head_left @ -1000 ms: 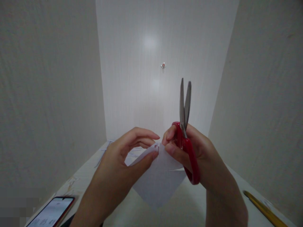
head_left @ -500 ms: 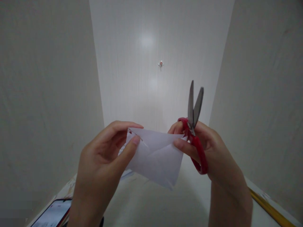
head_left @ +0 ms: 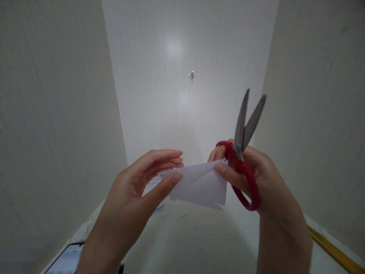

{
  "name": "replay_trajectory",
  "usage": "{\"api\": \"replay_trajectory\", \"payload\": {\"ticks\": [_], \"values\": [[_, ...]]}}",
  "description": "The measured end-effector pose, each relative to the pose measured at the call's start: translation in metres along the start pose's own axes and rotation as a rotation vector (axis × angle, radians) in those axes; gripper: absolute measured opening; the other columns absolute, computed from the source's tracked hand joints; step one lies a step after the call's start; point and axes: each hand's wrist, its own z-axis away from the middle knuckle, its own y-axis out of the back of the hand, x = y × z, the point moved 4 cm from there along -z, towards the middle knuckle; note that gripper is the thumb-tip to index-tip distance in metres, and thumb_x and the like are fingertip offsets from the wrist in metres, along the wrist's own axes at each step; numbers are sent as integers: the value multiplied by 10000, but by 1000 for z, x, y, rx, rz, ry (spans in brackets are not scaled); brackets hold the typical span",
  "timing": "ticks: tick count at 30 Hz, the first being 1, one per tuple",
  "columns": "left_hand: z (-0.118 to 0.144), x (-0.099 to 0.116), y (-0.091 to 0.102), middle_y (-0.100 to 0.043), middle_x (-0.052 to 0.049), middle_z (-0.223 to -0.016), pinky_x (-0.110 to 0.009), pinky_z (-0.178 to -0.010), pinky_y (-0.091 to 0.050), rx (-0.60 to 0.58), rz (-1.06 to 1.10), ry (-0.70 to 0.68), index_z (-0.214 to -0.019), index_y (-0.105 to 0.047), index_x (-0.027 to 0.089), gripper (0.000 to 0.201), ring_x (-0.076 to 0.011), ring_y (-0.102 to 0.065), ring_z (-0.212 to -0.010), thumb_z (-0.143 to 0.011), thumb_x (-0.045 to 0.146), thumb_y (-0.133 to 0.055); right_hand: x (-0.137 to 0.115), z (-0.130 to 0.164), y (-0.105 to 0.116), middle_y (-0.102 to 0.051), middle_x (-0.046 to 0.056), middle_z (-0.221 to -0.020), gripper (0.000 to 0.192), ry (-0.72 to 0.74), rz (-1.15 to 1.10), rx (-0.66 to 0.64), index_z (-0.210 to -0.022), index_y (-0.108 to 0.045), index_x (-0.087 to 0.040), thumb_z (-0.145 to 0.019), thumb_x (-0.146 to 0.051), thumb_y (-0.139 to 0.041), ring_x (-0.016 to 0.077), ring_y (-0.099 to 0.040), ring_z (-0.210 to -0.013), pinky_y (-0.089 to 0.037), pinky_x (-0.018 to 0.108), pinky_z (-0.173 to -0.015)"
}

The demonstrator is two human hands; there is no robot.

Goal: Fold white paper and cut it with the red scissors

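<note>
A small sheet of white paper (head_left: 201, 186) with a crease and a ragged lower edge hangs tilted between my hands. My right hand (head_left: 253, 177) pinches its upper right corner between thumb and fingers. Hooked on the same hand are scissors (head_left: 251, 179) with red handles, their grey blades pointing up and parted, away from the paper. My left hand (head_left: 142, 190) is at the paper's left end, thumb over the front and fingers stretched out apart from it above the top edge. Whether the left thumb touches the paper I cannot tell.
At the lower left lies a phone (head_left: 65, 260) with a lit screen. Some white papers (head_left: 159, 207) are partly hidden behind my left hand. A yellow strip (head_left: 333, 249) runs along the right edge of the pale table (head_left: 194, 243). Plain walls rise on both sides.
My left hand has loosened its pinch on the paper's upper left corner, its fingers parting and shifting right. The scissors and right hand have moved right, and the paper has tilted.
</note>
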Motion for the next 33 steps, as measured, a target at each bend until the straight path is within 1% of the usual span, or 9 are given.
{"api": "replay_trajectory", "payload": {"ticks": [3, 6, 9, 12, 15, 20, 23, 27, 33], "values": [[-2, 2, -4, -741, 8, -941, -155, -690, -523, -72, -52, 13, -915, -720, 272, 136, -138, -679, -842, -786, 299, -688, 1, 0, -2, -554, -25, -716, 84, -8, 58, -54, -749, -570, -198, -784, -134, -610, 103, -496, -615, -381, 215, -528], [-4, 4, -11, -749, 16, -852, -164, -639, -520, -205, -137, 31, -836, -735, 253, 79, -136, -679, -748, -791, 255, -670, 1, -2, -6, -521, -38, -669, 93, -13, 104, -123, -744, -560, -194, -787, -128, -610, 91, -439, -568, -355, 216, -506], [-4, 7, -17, -734, 43, -719, -155, -570, -490, -277, -193, 39, -783, -745, 250, 128, -111, -649, -632, -805, 191, -633, -2, -3, -11, -498, -46, -651, 102, -17, 125, -177, -741, -548, -191, -788, -125, -610, 90, -420, -567, -356, 213, -511], [-4, 10, -20, -738, 62, -739, -150, -621, -487, -309, -185, 45, -822, -750, 264, 169, -99, -656, -665, -813, 163, -615, -5, -4, -15, -506, -47, -662, 101, -16, 131, -201, -743, -543, -191, -790, -120, -599, 93, -437, -593, -373, 206, -531], [-4, 12, -22, -741, 57, -761, -163, -675, -497, -318, -157, 33, -842, -751, 265, 171, -109, -670, -718, -827, 178, -604, -7, -3, -17, -526, -45, -681, 114, -6, 137, -224, -747, -545, -191, -777, -92, -590, 96, -460, -618, -384, 204, -547], [-4, 14, -21, -735, 40, -715, -187, -621, -506, -289, -169, 8, -790, -759, 262, 150, -130, -666, -677, -825, 220, -620, -6, -3, -16, -534, -34, -683, 97, 11, 170, -239, -741, -549, -193, -772, -114, -595, 111, -464, -626, -379, 223, -552], [-4, 12, -19, -729, 54, -700, -167, -602, -497, -260, -190, 24, -791, -757, 275, 156, -112, -653, -652, -818, 202, -621, -4, -3, -13, -505, -36, -657, 107, 7, 159, -220, -737, -537, -197, -778, -140, -617, 103, -431, -581, -362, 219, -517], [-4, 12, -19, -722, 69, -683, -141, -569, -478, -253, -196, 26, -778, -752, 284, 155, -90, -640, -618, -810, 200, -626, -1, -4, -11, -518, -25, -672, 113, -3, 131, -197, -735, -536, -196, -790, -153, -625, 101, -435, -569, -367, 216, -502], [-2, 12, -20, -736, 57, -767, -148, -630, -485, -246, -182, 51, -831, -745, 287, 149, -95, -654, -683, -819, 207, -620, -3, -4, -13, -533, -34, -692, 124, 1, 88, -202, -751, -548, -194, -786, -97, -618, 89, -449, -584, -365, 197, -503]]}}
